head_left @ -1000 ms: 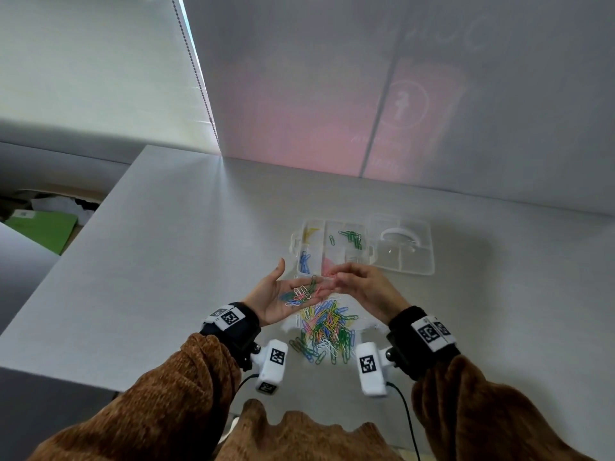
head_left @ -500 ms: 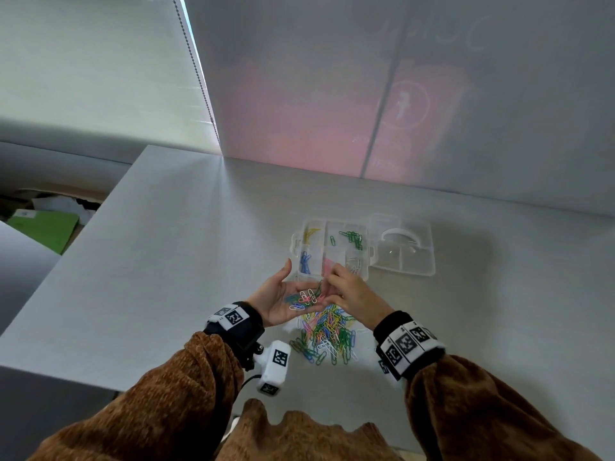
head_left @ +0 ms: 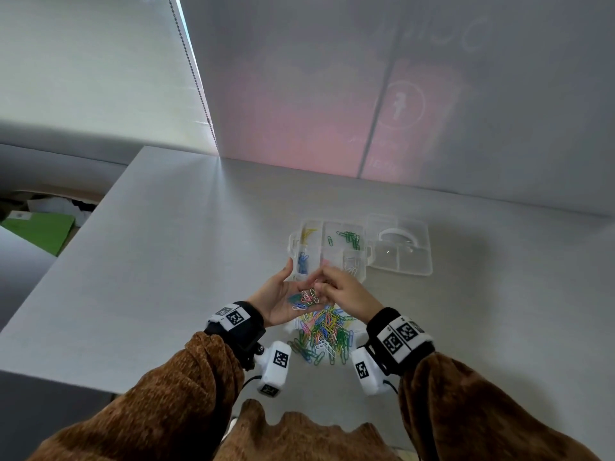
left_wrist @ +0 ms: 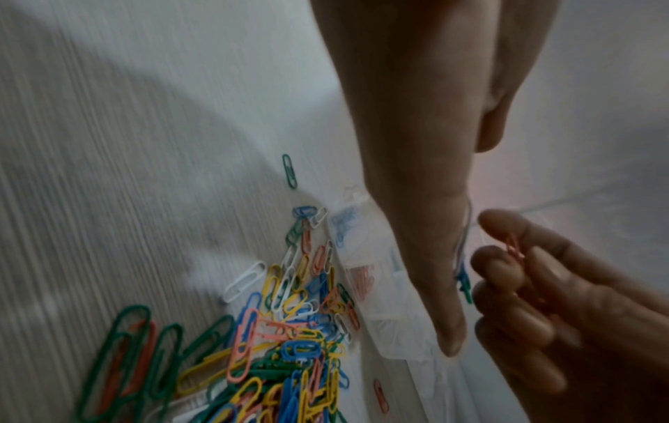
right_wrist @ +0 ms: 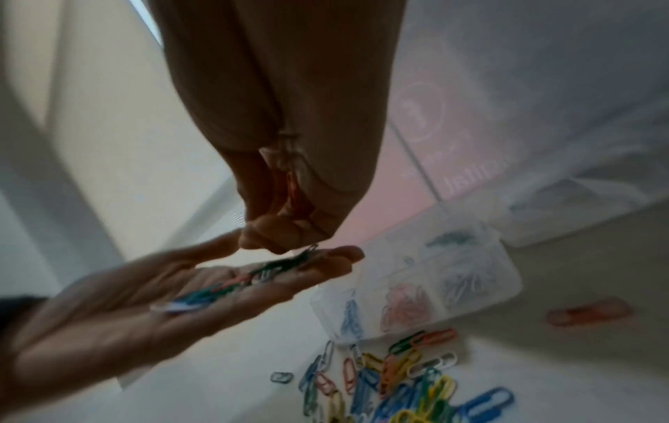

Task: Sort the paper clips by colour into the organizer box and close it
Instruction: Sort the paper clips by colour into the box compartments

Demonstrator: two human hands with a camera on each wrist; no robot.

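The left hand (head_left: 283,299) is lying palm-up above the worktop (head_left: 166,261), fingers (right_wrist: 326,257) straight and relaxed, serving as a tray for a small batch of mixed paper clips (head_left: 304,299): white, pink, green and blue among them. A second ago the right hand (head_left: 342,291) was hovering flat over that palm; now it is tucking in closer, its fingers (left_wrist: 506,257) curling and pinching a pink-red clip (left_wrist: 512,249) against the thumb, with what looks like another clip or two gathered inside the curl, though blur hides the count. Both hands are also drifting forward, toward the near edge of the clear organizer box (head_left: 327,251), which is sitting open on the worktop with its lid (head_left: 399,247) folded out to the right.

That shift suggests the picking from the palm is turning into a drop: the pink clips are probably heading for the near middle compartment, where pink ones (right_wrist: 405,303) are already lying, between the blue compartment (head_left: 303,261) and the white one (head_left: 352,264). Yellow (head_left: 307,232) and green (head_left: 349,237) are occupying the far row.

The main heap of clips (head_left: 322,337) is still waiting on the worktop between the wrists, just in front of the box, so the sorting is far from finished and closing the lid is a long way off.
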